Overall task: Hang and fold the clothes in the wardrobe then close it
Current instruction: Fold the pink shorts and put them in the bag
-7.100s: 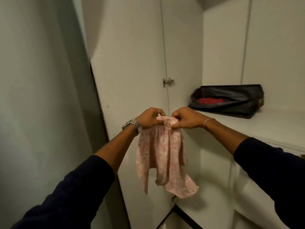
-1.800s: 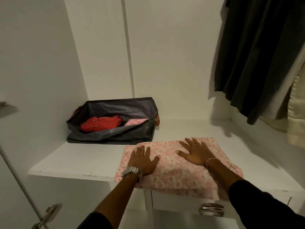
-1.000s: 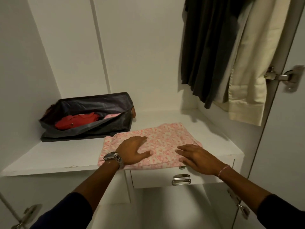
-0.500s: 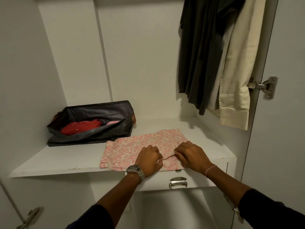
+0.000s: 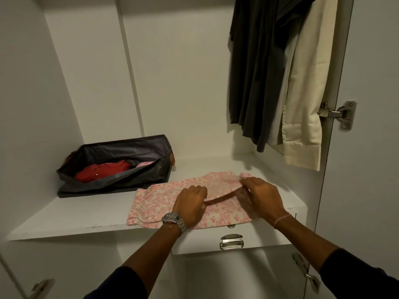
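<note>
Fingers (image 5: 201, 205) prob. pinching pink garment (image 5: 155, 199) edge

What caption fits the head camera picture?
Both hands, left and right, fold a pink floral garment on the wardrobe shelf.

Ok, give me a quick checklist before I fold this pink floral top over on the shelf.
1. Both hands hold the fabric edge: left hand and right hand pinch it: ok.
2. Pink floral top flat on shelf: ok.
3. Its near edge overhangs the shelf front: not ok.
4. Black storage bag apart from the top: ok.
5. Hanging clothes above, not touching: ok.
6. Sleeves tucked in: cannot tell.
</note>
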